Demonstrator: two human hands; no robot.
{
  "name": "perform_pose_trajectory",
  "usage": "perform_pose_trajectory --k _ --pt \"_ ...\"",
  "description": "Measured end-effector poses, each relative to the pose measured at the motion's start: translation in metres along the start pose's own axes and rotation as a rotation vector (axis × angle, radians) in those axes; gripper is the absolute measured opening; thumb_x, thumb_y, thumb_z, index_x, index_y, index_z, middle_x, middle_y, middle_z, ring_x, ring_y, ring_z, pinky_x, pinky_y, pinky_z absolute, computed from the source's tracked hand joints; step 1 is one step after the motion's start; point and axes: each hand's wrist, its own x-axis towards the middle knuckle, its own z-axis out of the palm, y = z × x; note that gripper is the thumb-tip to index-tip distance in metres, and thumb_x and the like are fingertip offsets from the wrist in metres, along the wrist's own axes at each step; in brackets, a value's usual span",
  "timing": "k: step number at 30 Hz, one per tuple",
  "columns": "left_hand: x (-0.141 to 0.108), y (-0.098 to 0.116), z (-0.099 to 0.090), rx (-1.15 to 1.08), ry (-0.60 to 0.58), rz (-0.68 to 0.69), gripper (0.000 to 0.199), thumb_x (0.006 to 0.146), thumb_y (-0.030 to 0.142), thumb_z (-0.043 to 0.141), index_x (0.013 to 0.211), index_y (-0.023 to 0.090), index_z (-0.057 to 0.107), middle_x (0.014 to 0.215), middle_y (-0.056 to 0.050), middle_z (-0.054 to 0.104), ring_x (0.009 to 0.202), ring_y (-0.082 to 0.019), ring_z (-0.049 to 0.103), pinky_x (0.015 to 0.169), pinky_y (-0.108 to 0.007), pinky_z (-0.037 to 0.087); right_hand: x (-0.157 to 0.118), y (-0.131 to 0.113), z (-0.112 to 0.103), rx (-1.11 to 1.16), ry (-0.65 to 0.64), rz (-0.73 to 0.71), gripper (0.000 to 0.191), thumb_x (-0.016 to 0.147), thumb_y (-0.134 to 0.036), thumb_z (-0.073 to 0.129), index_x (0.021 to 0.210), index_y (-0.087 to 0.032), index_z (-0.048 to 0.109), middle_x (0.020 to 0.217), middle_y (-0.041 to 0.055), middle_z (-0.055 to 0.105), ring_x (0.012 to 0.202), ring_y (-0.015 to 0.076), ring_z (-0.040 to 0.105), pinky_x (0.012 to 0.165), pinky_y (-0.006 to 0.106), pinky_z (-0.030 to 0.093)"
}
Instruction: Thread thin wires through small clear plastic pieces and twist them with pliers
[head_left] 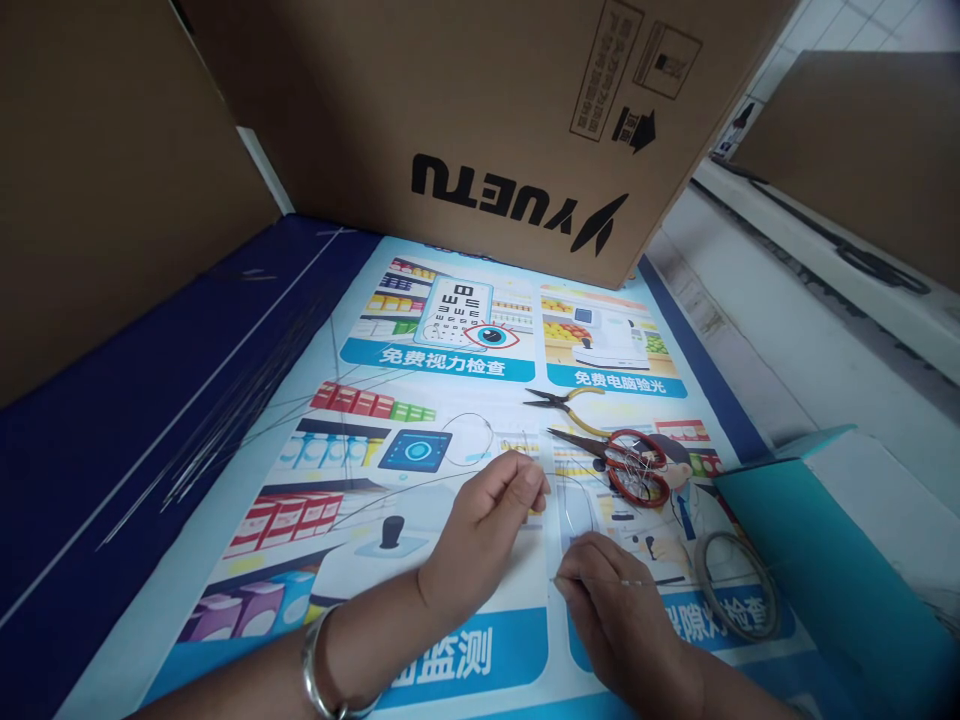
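Observation:
My left hand [491, 530], with a silver bangle [311, 665] on its wrist, is closed in a pinch on a thin wire [420, 482] that trails left over the printed sheet. My right hand [619, 605] lies lower and to the right, its fingers pinching a thin wire [600, 581] that runs across them. The two hands are apart. Beyond them lie red-handled scissors [600, 447], with small wire pieces [636, 465] on the handles, and yellow-handled pliers [562, 402]. A wire coil [739, 585] sits right of my right hand.
A large cardboard box [480, 110] stands at the back, and another cardboard panel [112, 180] at the left. Long loose wires [217, 430] lie on the dark blue left side. A teal box [847, 560] stands at the right, below a white ledge [810, 240].

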Motion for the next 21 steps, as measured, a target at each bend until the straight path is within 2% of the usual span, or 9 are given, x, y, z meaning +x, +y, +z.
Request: perform_pose_trajectory --k 21 --pt "-0.0005 0.0010 0.0002 0.013 0.005 -0.012 0.026 0.091 0.032 0.039 0.072 0.018 0.051 0.068 0.001 0.050 0.068 -0.013 0.046 0.066 -0.026 0.037 0.0000 -0.0009 0.0000 -0.010 0.004 0.000 0.013 0.086 -0.013 0.039 0.078 -0.018 0.048 0.076 0.0053 0.054 0.070 0.0171 0.048 0.063 0.029 0.040"
